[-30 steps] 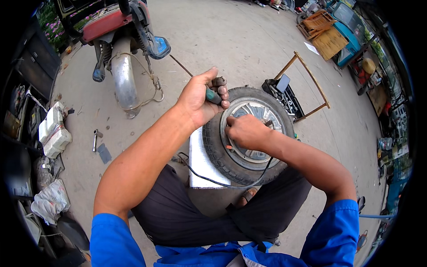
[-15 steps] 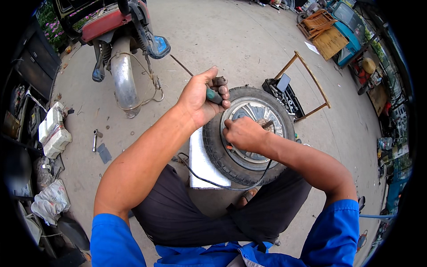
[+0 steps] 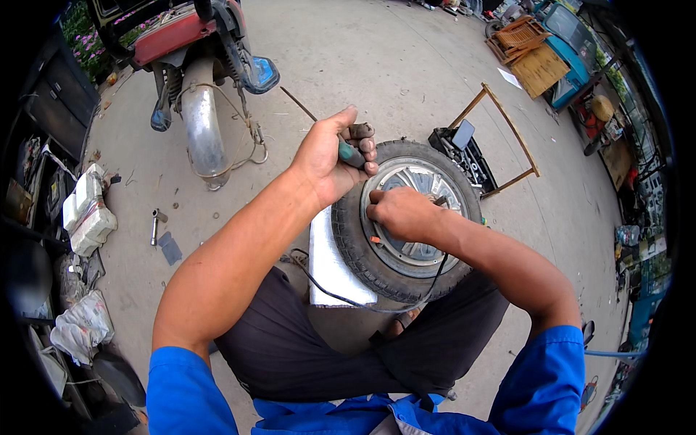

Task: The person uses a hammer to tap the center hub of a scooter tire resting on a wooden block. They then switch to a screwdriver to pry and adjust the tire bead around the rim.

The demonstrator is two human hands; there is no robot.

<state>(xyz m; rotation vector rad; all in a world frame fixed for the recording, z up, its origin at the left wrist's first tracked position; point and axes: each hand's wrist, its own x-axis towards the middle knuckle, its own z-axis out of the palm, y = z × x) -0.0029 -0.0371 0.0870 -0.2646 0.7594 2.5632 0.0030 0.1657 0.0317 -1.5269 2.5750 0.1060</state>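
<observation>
My left hand (image 3: 330, 156) is wrapped round the green handle of a screwdriver (image 3: 351, 154), whose long thin shaft points up and to the left, away from the wheel. Just below it, my right hand (image 3: 403, 213) is closed at the left side of the metal hub (image 3: 415, 175), its fingertips close to the rim. Whatever those fingers pinch, if anything, is hidden. The hub sits inside a black tyre (image 3: 351, 255), lying flat between my knees. A black cable (image 3: 437, 277) runs from the hub's axle over the tyre. Beneath the wheel shows a silvery-white board (image 3: 324, 270).
Beyond the wheel stand a black toolbox (image 3: 475, 163) and a wooden frame (image 3: 511, 130). A red vehicle with a metal rear mudguard (image 3: 199, 119) is at the far left. A socket wrench (image 3: 155, 226) lies on the ground near white foam blocks (image 3: 90, 210).
Almost nothing differs. My right hand has shifted very slightly at the hub, and the left hand keeps the screwdriver in nearly the same place.
</observation>
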